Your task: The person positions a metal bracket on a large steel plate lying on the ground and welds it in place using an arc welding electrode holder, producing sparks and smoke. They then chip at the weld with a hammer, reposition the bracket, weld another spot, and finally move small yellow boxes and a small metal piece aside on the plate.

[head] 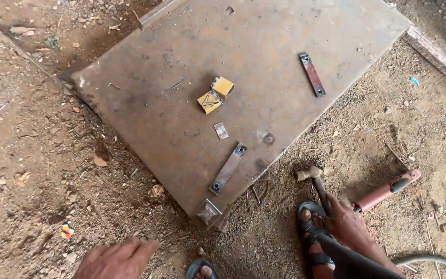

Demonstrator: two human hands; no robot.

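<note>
Nearest, the left hand [115,258] hangs low over the dirt just off the near corner of the steel plate [181,62], fingers loose and spread, grasping nothing. Right hand [348,223] sits further out from that same corner, clenched round the handle of a hammer [317,183]; hammer head rests on the ground just beside the plate's near edge, handle running back to the fist over a sandalled foot [312,232]. A red-handled tool [385,191] lies in the dirt beyond the hammer, away from the plate, untouched. A grey hose [432,260] curves past the right wrist. On the plate, near end: a flat metal strip w/ two holes [227,168], close to the edge. Just past it twd the middle, a small shiny square scrap [221,130]. Plate centre: two yellow blocks [215,94] joined by a dark fitting, touching each other. Far side of plate: a second drilled strip, reddish [312,74], well apart from the rest.
</note>
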